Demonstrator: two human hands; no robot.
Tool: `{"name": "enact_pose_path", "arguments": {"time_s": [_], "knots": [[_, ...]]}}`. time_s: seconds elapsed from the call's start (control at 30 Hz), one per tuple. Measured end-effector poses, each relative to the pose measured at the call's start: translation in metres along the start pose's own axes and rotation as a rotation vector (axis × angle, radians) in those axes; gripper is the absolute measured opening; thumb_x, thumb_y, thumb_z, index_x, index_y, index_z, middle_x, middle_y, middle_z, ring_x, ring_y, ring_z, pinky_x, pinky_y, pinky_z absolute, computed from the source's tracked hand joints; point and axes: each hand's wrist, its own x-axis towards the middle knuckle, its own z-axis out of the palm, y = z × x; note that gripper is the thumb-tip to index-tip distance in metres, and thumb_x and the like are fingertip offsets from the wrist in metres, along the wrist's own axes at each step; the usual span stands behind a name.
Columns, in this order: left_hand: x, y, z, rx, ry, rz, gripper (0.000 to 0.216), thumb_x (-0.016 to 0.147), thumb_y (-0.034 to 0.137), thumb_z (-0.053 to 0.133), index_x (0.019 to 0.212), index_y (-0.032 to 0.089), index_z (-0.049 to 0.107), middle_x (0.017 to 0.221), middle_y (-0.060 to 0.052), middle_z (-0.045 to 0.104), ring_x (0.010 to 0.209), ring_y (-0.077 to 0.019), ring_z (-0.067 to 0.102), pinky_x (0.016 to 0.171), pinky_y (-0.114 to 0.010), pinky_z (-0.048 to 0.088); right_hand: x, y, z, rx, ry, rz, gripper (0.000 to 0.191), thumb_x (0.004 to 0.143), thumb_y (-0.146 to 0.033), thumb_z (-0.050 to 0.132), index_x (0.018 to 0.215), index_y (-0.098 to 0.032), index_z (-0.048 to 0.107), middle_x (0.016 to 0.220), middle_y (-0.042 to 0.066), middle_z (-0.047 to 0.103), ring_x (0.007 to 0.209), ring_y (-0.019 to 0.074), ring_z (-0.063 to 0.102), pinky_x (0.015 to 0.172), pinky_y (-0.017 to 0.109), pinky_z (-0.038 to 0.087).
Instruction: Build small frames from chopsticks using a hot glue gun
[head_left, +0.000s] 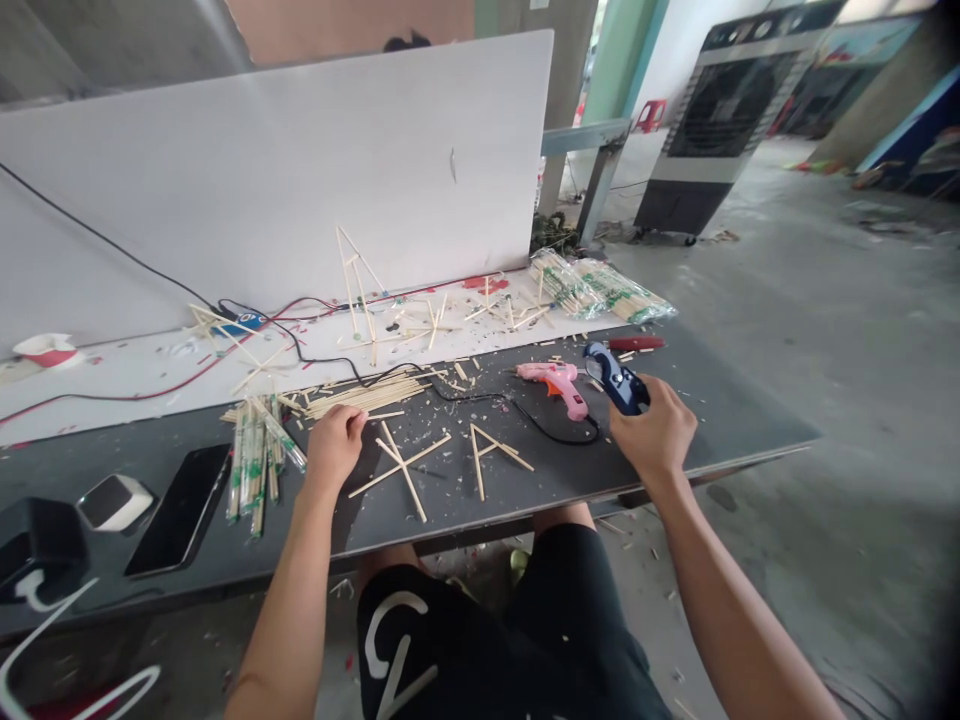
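My left hand (337,445) is closed, its fingertips pinching a thin wooden stick (388,414) beside a loose pile of sticks (375,392). Raised over the table's right part, my right hand (660,425) is wrapped round a dark blue cutter (619,380) with a curved jaw. Between my hands lie a crossed stick shape (401,467) and an A-shaped stick piece (491,447). A pink glue gun (555,382) rests left of the cutter, its nozzle pointing left.
Bagged sticks (255,460) lie left of my left hand, near a black phone (180,510). More bagged sticks (600,285) sit at the back right, with a red-handled tool (634,343) in front. Stick frames (358,290) stand by the white board (300,180). A black cable (337,360) crosses the table.
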Motion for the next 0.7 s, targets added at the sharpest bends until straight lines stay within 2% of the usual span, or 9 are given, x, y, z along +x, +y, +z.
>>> {"name": "enact_pose_path", "arguments": {"time_s": [0.13, 0.33, 0.43, 0.53, 0.7], "knots": [[0.000, 0.001, 0.000, -0.030, 0.001, -0.024, 0.019, 0.091, 0.032, 0.051, 0.082, 0.020, 0.064, 0.086, -0.007, 0.069, 0.079, -0.0236, 0.063, 0.074, -0.033, 0.046, 0.000, 0.001, -0.001, 0.011, 0.012, 0.000, 0.036, 0.073, -0.031, 0.064, 0.107, -0.017, 0.068, 0.091, 0.009, 0.071, 0.085, 0.0272, 0.065, 0.079, 0.037, 0.049], [-0.001, 0.009, -0.009, -0.131, -0.019, -0.090, 0.013, 0.088, 0.023, 0.052, 0.083, 0.020, 0.064, 0.088, -0.007, 0.071, 0.083, -0.0223, 0.064, 0.080, -0.033, 0.049, -0.002, -0.001, -0.005, -0.018, -0.054, 0.001, 0.037, 0.077, -0.029, 0.063, 0.112, -0.015, 0.066, 0.098, 0.013, 0.070, 0.090, 0.0288, 0.065, 0.084, 0.038, 0.047], [-0.009, 0.016, -0.018, -0.163, -0.030, -0.142, 0.013, 0.087, 0.020, 0.052, 0.084, 0.020, 0.065, 0.090, -0.007, 0.072, 0.083, -0.0224, 0.065, 0.079, -0.034, 0.049, -0.004, 0.000, -0.006, -0.044, -0.069, -0.013, 0.039, 0.077, -0.028, 0.064, 0.114, -0.016, 0.065, 0.101, 0.014, 0.071, 0.093, 0.0298, 0.066, 0.084, 0.036, 0.047], [-0.024, 0.025, -0.025, -0.146, -0.050, -0.134, 0.015, 0.088, 0.019, 0.052, 0.085, 0.021, 0.067, 0.091, -0.007, 0.072, 0.081, -0.0225, 0.065, 0.077, -0.034, 0.049, -0.004, 0.001, -0.004, -0.070, -0.083, -0.024, 0.041, 0.076, -0.028, 0.066, 0.115, -0.016, 0.065, 0.102, 0.015, 0.072, 0.094, 0.0307, 0.066, 0.084, 0.036, 0.046], [-0.044, 0.032, -0.025, -0.178, 0.081, -0.179, 0.018, 0.093, 0.022, 0.051, 0.091, 0.020, 0.068, 0.092, -0.007, 0.070, 0.078, -0.0204, 0.065, 0.073, -0.032, 0.050, -0.003, 0.001, 0.000, -0.127, -0.082, 0.013, 0.047, 0.072, -0.034, 0.068, 0.115, -0.014, 0.069, 0.100, 0.016, 0.073, 0.093, 0.0330, 0.068, 0.083, 0.036, 0.046]]}}
